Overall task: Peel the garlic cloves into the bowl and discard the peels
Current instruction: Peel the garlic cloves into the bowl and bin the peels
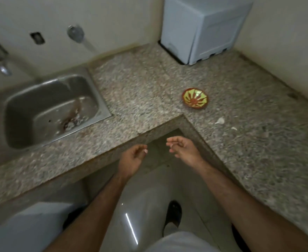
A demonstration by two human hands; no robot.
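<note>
A small red and yellow bowl (195, 98) sits on the granite counter (149, 91) to the right of the inner corner. A pale garlic clove (220, 120) lies on the counter below the bowl, with a small bit of peel (234, 128) beside it. Both hands hover over the floor just in front of the counter's corner. My left hand (132, 158) pinches a small pale garlic piece (145, 151) at its fingertips; whether it is clove or peel is too blurred to tell. My right hand (185, 150) has loosely curled fingers with nothing plainly in them.
A steel sink (46, 110) is set into the counter at the left, with taps (76, 33) on the wall behind. A white appliance (204, 30) stands in the back corner. The glossy floor and a dark shoe (174, 213) are below the hands.
</note>
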